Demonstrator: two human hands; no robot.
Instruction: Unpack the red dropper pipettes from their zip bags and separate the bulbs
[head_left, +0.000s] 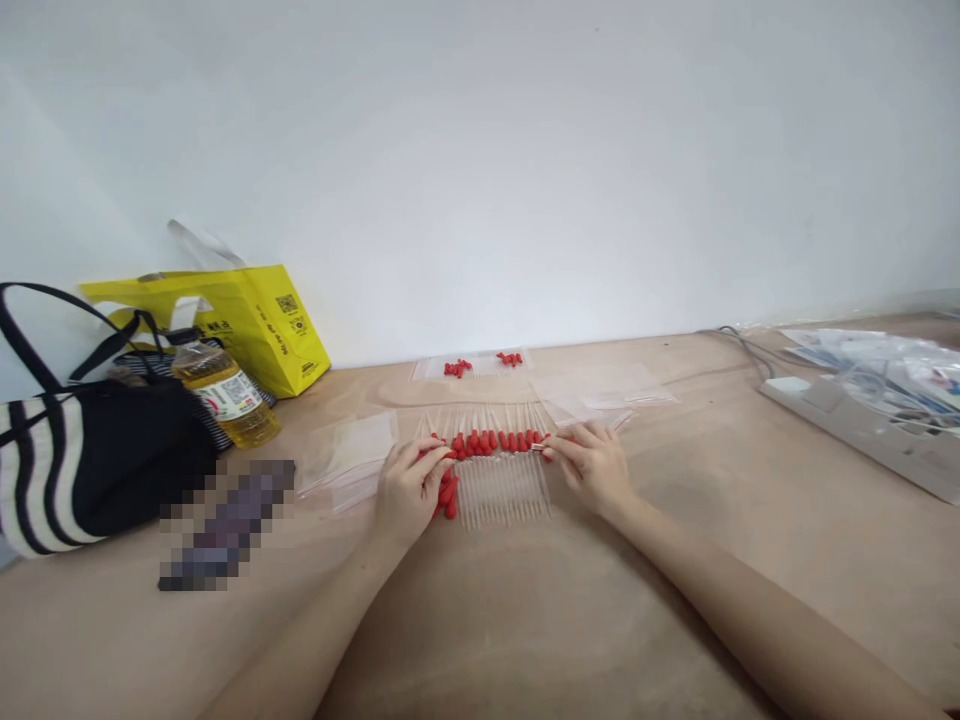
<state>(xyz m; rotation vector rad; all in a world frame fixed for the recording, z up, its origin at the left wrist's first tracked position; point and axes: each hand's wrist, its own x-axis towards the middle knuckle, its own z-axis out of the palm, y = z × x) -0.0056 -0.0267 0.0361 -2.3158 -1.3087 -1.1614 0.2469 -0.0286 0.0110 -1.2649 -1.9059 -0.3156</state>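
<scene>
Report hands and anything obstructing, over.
Left fingers at left end of small red rounded bulbs. Right fingers at right end. Yellow printed bag off left, not blocking.

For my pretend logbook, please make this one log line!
left hand: row of red pieces, left end | right hand: same row, right end | yellow bag: behind bottle

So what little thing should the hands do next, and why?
Perhaps the left hand should straighten the red pieces beside it: they lie askew, while the red row between it and the right hand looks neater.
</scene>
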